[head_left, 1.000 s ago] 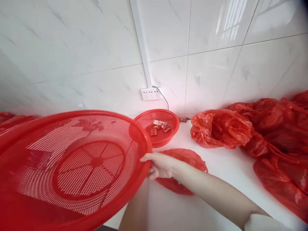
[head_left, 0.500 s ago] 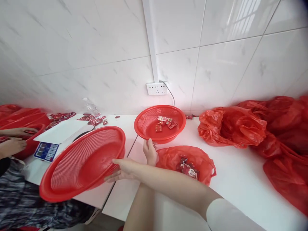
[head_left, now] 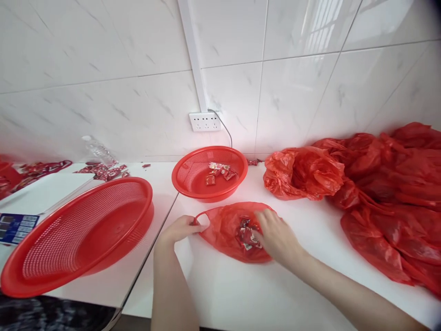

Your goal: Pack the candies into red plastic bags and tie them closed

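Observation:
A small red plastic bag (head_left: 223, 230) lies flat on the white table (head_left: 310, 271) in front of me, with a few wrapped candies (head_left: 246, 234) showing inside. My left hand (head_left: 181, 228) pinches the bag's left handle loop. My right hand (head_left: 275, 236) rests on the right side of the bag, fingers spread over the candies. A large red mesh basket (head_left: 79, 234) lies tilted on the table to the left, free of both hands. A smaller red mesh basket (head_left: 193, 177) with a few candies sits behind the bag.
Crumpled red plastic bags (head_left: 372, 184) pile up on the right. A weighing scale (head_left: 20, 220) and loose candy packets (head_left: 103, 171) lie at the left. A wall socket (head_left: 204, 122) with a cord is on the tiled wall.
The large basket went from my right hand down onto the table at the left. Both hands then moved onto the small red bag.

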`<state>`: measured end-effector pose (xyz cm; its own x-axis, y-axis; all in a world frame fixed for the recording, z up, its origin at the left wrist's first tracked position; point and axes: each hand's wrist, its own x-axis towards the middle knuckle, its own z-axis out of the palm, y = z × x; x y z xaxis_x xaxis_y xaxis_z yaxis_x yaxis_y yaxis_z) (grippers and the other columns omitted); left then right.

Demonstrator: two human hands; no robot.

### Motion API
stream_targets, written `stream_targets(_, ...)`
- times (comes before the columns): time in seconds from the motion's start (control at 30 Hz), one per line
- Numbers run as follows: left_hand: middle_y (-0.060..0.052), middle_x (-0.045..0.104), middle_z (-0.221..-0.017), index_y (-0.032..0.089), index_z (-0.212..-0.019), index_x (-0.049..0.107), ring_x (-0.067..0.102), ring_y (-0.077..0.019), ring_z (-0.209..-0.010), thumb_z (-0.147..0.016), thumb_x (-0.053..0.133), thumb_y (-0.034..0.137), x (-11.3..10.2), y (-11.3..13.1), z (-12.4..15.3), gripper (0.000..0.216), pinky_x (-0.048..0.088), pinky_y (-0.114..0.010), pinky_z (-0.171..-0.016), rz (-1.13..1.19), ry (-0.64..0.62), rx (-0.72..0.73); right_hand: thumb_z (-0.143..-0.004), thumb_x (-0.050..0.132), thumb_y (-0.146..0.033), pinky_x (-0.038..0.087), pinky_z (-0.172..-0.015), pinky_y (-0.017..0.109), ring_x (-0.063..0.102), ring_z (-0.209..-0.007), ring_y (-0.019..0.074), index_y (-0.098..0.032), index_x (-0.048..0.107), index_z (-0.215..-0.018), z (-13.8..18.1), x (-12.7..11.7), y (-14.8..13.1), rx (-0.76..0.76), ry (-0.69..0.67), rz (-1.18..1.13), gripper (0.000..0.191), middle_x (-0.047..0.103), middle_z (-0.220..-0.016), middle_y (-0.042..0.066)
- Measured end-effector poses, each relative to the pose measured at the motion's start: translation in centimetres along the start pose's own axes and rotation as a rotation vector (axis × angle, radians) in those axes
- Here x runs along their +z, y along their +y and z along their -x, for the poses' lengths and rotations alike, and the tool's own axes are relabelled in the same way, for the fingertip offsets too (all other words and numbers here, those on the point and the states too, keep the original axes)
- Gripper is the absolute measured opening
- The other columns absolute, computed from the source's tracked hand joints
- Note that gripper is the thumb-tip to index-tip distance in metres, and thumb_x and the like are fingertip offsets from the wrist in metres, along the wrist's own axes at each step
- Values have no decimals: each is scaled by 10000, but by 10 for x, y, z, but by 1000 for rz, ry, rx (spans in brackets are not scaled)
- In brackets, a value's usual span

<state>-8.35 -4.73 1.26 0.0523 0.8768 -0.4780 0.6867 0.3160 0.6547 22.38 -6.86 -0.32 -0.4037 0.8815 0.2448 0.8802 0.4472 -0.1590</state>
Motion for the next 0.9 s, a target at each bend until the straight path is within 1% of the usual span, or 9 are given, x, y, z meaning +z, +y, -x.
stream_targets(0.1,2,607,-666,181,-657,637,561,-201,-702,-686,666,525,-2,9,12,347,398,-292,-679,65,51,73,-859,584,-229,503,-727,447,634,-898,339,-66,467,-1331,11,-2,38,297,-145,106,513,642,-1001,215)
stream_targets(0.23,-36,706,-979,219,-864,729,601,-262,-1004,-741,670,467,-9,27,34,283,425,-334,-887,260,272,204,-885,516,-189,508,-799,433,666,-815,242,-189,373,-1424,8,-31,76,191,-423,-581,558,699,-848,77)
stream_targets(0.3,-46,683,-1141,244,-942,730,555,-274,-1147,-764,671,430,-16,40,44,264,415,-352,-957,472,452,368,-878,569,-280,509,-850,407,660,-868,209,-239,479,-1339,-4,-54,89,94,-294,-1011,472,698,-916,54)
stream_targets(0.37,-60,659,-1208,236,-896,731,524,-277,-1209,-787,662,382,-22,55,51,195,417,-373,-986,679,561,576,-850,626,-336,510,-864,373,655,-868,177,-251,592,-1187,-22,-77,95,142,18,-1326,349,683,-951,37)
stream_targets(0.5,-67,644,-1225,250,-953,716,545,-277,-1188,-770,691,356,-24,90,56,212,449,-393,-973,858,457,901,-809,678,-308,502,-883,318,645,-937,150,-244,678,-912,-58,-106,82,194,427,-1587,121,678,-1023,19)
stream_targets(0.6,-58,653,-1136,330,-1286,537,629,-243,-1012,-742,727,350,-11,114,54,576,482,-412,-915,871,299,950,-816,670,-293,519,-846,334,645,-929,157,-268,651,-1066,-71,-115,55,84,415,-1553,252,653,-1154,34)
stream_targets(0.7,26,600,-827,347,-1386,393,590,-109,-637,-796,686,269,8,132,51,663,513,-336,-780,747,208,825,-849,626,-218,521,-772,312,634,-903,159,-269,609,-1165,-71,-120,27,-97,473,-1226,320,659,-1134,42)
stream_targets(0.8,40,532,-764,307,-1303,479,514,-98,-609,-753,730,265,28,145,45,606,493,-276,-663,514,150,731,-909,497,-136,514,-767,297,625,-912,156,-238,636,-1107,-68,-127,3,-414,399,-901,262,680,-1058,40)
stream_targets(0.9,-9,558,-831,233,-1011,616,543,-167,-784,-792,679,347,43,153,37,254,485,-293,-697,374,156,742,-932,464,-150,502,-884,352,610,-995,179,-231,608,-1156,-67,-131,-9,-658,298,-771,279,678,-1044,47)
